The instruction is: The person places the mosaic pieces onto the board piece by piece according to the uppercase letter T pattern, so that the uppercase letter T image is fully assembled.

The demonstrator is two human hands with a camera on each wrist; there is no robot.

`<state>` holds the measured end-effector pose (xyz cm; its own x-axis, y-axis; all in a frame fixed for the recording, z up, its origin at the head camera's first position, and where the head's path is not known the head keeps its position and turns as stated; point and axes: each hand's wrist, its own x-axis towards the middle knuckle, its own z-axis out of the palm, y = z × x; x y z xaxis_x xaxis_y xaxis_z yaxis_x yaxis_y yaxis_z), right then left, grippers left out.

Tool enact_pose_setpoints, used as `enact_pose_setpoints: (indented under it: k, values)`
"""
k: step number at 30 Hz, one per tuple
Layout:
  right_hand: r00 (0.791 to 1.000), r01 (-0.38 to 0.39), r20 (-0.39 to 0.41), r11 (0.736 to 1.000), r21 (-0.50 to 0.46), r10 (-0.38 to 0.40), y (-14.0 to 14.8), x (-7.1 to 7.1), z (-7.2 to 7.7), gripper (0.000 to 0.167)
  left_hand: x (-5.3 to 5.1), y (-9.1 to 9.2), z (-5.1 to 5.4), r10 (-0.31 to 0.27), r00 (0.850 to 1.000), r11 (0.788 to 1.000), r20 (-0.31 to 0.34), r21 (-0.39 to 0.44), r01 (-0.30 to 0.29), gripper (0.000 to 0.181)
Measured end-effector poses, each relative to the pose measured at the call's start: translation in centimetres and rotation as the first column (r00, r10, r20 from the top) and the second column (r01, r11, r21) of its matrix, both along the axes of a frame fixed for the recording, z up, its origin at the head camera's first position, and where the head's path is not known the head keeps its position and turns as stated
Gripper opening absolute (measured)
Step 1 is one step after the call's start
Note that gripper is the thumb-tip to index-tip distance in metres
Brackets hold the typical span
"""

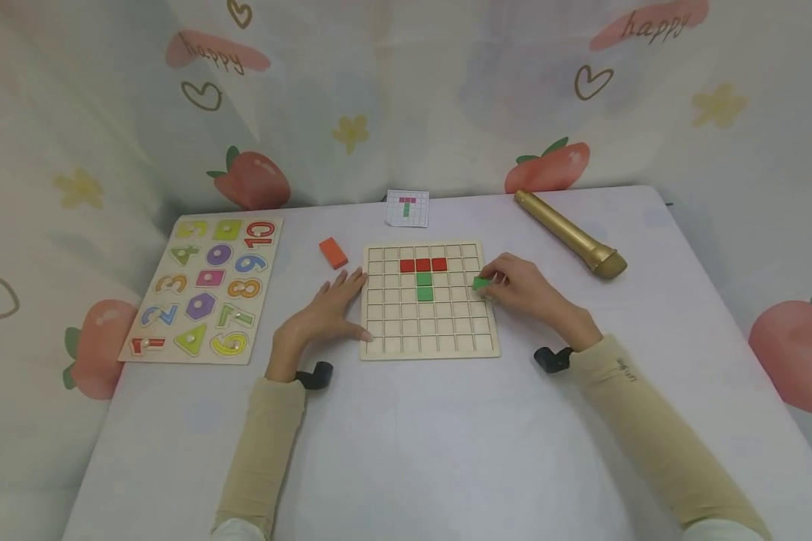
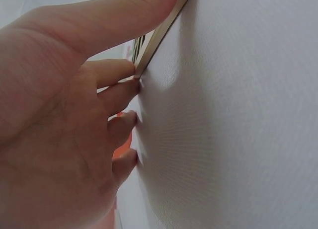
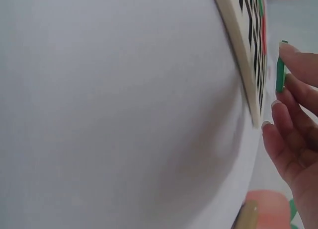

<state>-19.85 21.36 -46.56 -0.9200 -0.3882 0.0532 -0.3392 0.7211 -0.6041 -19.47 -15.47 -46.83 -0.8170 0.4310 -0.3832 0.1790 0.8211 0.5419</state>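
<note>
A square wooden grid board (image 1: 386,327) lies mid-table. Three red tiles (image 1: 423,264) form a row in its upper part, with two green tiles (image 1: 424,286) in a column beneath the middle one. My right hand (image 1: 524,287) pinches another green tile (image 1: 481,283) between thumb and fingers at the board's right edge; the right wrist view shows this green tile (image 3: 280,69) edge-on, off the board. My left hand (image 1: 325,309) rests at the board's left edge, fingers spread, thumb touching the lower left corner. In the left wrist view, the fingertips (image 2: 130,118) meet the tabletop.
An orange block (image 1: 333,253) lies beyond my left hand. Behind the board is a small pattern card (image 1: 407,209) with a T. A number-and-shape puzzle board (image 1: 203,293) lies at left, a gold microphone (image 1: 568,234) at back right. A patterned curtain (image 1: 433,98) hangs behind the table.
</note>
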Motion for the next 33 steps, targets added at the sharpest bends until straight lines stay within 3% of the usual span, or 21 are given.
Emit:
enact_pose_setpoints:
  k: [13, 24, 33]
  values:
    - [0.99, -0.098, 0.104, 0.995, 0.007, 0.097, -4.3, 0.5, 0.1, 0.029, 0.2, 0.0, 0.0, 0.002, 1.0, 1.0, 0.003, -0.006, -0.002, 0.118]
    - [0.974, -0.21, 0.091, 0.978, 0.017, 0.208, -6.8, 0.6, 0.3, 0.029, 0.0, -0.1, 0.0, -0.001, 1.0, 1.0, -0.011, 0.009, 0.001, 0.119]
    - [0.97, -0.226, 0.105, 0.971, 0.073, 0.218, -8.0, 0.6, 0.3, 0.025, 0.1, 0.0, -0.1, -0.004, 1.0, 1.0, -0.014, 0.008, 0.004, 0.118]
